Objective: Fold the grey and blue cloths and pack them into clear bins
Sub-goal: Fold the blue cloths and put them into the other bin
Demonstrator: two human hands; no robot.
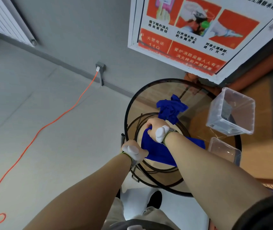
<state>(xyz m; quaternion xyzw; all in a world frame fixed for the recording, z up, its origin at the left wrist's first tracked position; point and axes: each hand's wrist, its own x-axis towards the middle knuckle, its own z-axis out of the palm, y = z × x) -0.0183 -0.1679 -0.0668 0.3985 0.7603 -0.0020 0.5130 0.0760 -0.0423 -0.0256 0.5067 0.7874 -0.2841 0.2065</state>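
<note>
A round glass tabletop point(149, 100) with a black rim is seen from above, and a blue cloth point(155, 151) is being worked on its near side. The cloth's far edge is bunched and gripped by the right hand point(155, 128), whose fingers are curled tightly into the fabric. The near left corner is held by the left hand point(133, 151) right at the tabletop's rim; its fingers are hidden under the back of the hand, so the grip can only be called a likely pinch on the cloth. The cloth is stretched between the two hands and passes under the right forearm towards the right. A second, crumpled blue cloth point(170, 110) is lying just beyond the right hand, nearer the middle of the glass, touching or almost touching the knuckles. At the right edge of the tabletop a clear bin point(232, 112) is standing with its opening towards the camera, and a second clear bin point(223, 150) is set just in front of it, partly cut off by the right arm. Over on the left, an orange cable point(76, 105) is trailed across the grey floor point(49, 130) from a wall socket point(99, 68). A red and white poster point(190, 30) is fixed to the wall above the tabletop.
</note>
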